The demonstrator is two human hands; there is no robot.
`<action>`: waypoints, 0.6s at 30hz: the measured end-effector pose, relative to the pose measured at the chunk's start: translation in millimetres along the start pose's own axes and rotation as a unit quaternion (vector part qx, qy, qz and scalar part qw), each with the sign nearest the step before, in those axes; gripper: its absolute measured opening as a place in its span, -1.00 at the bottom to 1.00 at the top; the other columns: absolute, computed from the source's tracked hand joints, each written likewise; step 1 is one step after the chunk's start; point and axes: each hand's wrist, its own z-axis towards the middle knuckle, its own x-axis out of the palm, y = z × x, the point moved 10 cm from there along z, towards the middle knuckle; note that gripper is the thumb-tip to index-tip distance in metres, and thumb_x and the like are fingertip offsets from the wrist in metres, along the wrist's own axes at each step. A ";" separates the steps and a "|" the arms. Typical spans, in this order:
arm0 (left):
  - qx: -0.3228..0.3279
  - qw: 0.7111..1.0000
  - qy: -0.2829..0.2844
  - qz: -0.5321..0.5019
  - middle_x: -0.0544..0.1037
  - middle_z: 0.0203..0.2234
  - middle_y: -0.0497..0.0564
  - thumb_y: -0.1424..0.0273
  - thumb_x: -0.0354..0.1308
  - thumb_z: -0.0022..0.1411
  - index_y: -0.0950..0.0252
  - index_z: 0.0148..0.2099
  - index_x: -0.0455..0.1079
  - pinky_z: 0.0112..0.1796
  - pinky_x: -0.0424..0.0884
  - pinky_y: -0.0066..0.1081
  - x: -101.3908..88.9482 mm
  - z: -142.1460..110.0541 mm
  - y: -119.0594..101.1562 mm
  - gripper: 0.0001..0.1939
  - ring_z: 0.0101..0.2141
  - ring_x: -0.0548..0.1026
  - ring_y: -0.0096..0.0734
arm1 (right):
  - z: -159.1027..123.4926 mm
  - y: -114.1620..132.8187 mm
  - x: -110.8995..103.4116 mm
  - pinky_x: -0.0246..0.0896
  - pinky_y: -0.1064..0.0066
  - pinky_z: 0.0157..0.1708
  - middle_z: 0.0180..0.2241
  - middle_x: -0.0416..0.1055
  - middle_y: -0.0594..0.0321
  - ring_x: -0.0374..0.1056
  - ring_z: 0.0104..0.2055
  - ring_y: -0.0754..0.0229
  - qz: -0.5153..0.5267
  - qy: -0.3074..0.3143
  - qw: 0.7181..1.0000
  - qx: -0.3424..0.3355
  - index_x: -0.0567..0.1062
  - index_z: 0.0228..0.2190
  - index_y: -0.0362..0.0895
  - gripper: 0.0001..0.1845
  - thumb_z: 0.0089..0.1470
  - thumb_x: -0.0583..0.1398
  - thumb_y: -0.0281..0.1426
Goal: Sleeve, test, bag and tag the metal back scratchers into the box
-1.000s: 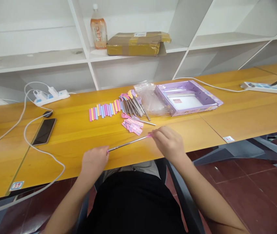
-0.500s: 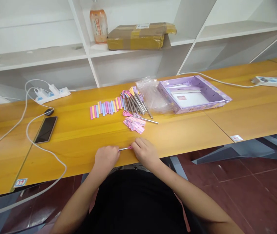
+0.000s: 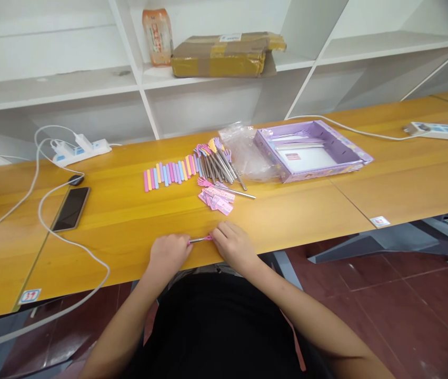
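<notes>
Between my hands, at the front of the table, a back scratcher point(image 3: 198, 240) lies level, its metal rod showing. My left hand point(image 3: 169, 253) is wrapped around the handle end, where a bit of pink shows. On the other side my right hand point(image 3: 232, 244) grips the pink head, mostly hidden by the fingers. Just beyond are pink printed cards point(image 3: 216, 200) and a loose rod with a pink hand-shaped head point(image 3: 235, 192). Farther back, several metal rods with coloured hand-shaped heads point(image 3: 219, 167) form a pile. To its left runs a row of coloured handle sleeves point(image 3: 169, 173).
A purple box point(image 3: 326, 169) and crumpled clear plastic point(image 3: 247, 155) stand back right. At left are a phone point(image 3: 71, 209), a white cable point(image 3: 83, 252) and a power strip point(image 3: 83, 152). White shelves hold a bottle point(image 3: 157, 39) and a taped carton point(image 3: 224, 55).
My left hand has shifted slightly left with the handle end. My right hand stays at the pink head. The whole view has tilted a little.
</notes>
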 end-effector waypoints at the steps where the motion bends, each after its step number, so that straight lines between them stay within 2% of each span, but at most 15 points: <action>1: 0.000 1.000 0.000 0.001 0.72 -0.24 0.19 0.23 0.03 0.48 0.22 -0.08 0.61 -0.19 0.52 -0.22 0.3 0.2 0.1 -0.67 -0.19 0.71 0.00 | 0.0 0.1 0.3 -0.04 0.25 -0.30 -0.42 0.32 0.22 0.12 -0.35 0.13 -0.001 0.001 1.000 0.001 0.40 -0.44 -0.10 -0.64 0.47 0.14 -0.45; 8: -0.002 1.000 0.001 -0.003 0.72 -0.25 0.18 0.24 0.02 0.48 0.22 -0.10 0.62 -0.21 0.51 -0.25 2.6 1.5 2.1 -0.66 -0.20 0.70 -0.03 | 1.4 -1.4 -0.9 -0.04 0.26 -0.29 -0.42 0.33 0.23 0.13 -0.35 0.14 -0.008 0.004 1.000 -0.002 0.40 -0.44 -0.10 -0.65 0.46 0.16 -0.43; 15: -0.020 1.000 0.007 -0.017 0.72 -0.22 0.22 0.26 -0.04 0.51 0.22 -0.07 0.62 -0.15 0.51 -0.22 1.5 0.2 -0.7 -0.62 -0.17 0.70 -0.03 | 2.4 -3.6 -15.4 -0.04 0.25 -0.30 -0.45 0.32 0.24 0.14 -0.35 0.14 -0.038 -0.016 0.999 -0.031 0.42 -0.43 -0.10 -0.68 0.44 0.19 -0.45; 18: -0.021 1.000 0.012 -0.007 0.72 -0.20 0.22 0.27 -0.07 0.51 0.22 -0.05 0.61 -0.16 0.51 -0.21 1.5 -3.4 9.4 -0.61 -0.15 0.70 -0.01 | -5.5 -21.8 -24.8 -0.02 0.25 -0.29 -0.45 0.34 0.25 0.17 -0.35 0.14 -0.062 -0.015 0.997 -0.038 0.44 -0.42 -0.10 -0.71 0.42 0.18 -0.50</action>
